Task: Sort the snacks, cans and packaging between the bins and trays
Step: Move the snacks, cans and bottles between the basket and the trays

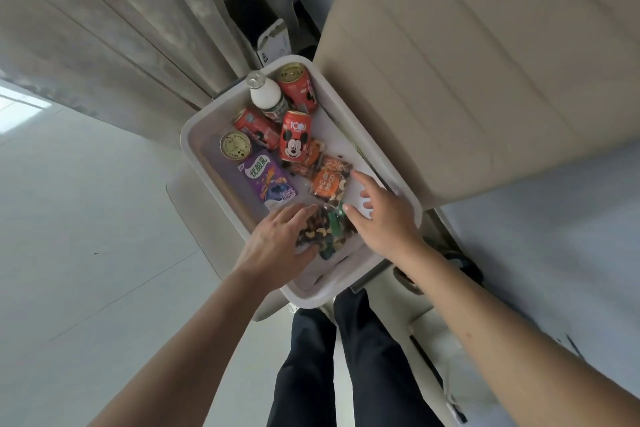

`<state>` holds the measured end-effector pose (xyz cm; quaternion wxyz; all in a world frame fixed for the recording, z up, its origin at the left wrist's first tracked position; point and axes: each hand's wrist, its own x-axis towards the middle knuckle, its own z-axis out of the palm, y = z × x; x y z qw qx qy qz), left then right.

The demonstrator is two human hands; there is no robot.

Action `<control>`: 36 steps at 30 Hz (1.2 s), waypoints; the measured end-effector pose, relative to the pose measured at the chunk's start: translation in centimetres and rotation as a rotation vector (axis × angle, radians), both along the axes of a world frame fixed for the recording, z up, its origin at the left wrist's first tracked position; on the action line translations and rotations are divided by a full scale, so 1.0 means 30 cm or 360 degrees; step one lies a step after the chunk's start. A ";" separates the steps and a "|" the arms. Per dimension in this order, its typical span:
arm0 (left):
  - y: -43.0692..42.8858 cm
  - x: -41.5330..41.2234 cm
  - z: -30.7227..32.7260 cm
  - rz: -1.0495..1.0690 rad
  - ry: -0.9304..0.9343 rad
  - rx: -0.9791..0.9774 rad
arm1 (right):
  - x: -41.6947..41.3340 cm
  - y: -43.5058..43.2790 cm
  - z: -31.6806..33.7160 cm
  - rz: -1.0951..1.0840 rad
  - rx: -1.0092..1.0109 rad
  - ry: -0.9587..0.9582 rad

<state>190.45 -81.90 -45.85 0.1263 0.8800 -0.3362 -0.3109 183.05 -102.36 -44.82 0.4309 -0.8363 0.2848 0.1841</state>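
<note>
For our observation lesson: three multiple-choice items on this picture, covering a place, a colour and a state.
1. Where is the white bottle? A) far end of the bin B) on the floor C) in a hand
2. The drink carton is: A) green B) purple C) yellow
3. The left hand: A) grips a can B) hangs outside the bin C) rests on the nut packet
A: it stands by a red can at the far end. B: its face is purple. C: its fingers lie on the packet.
</note>
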 end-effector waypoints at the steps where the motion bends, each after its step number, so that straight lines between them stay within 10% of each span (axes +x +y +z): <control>1: 0.001 0.009 -0.019 -0.0036 -0.0011 0.0012 | 0.013 0.000 -0.018 -0.0013 -0.0005 -0.0015; 36: -0.029 0.053 -0.169 -0.0263 -0.0019 0.0122 | 0.088 0.048 -0.246 -0.0392 0.0227 -0.0466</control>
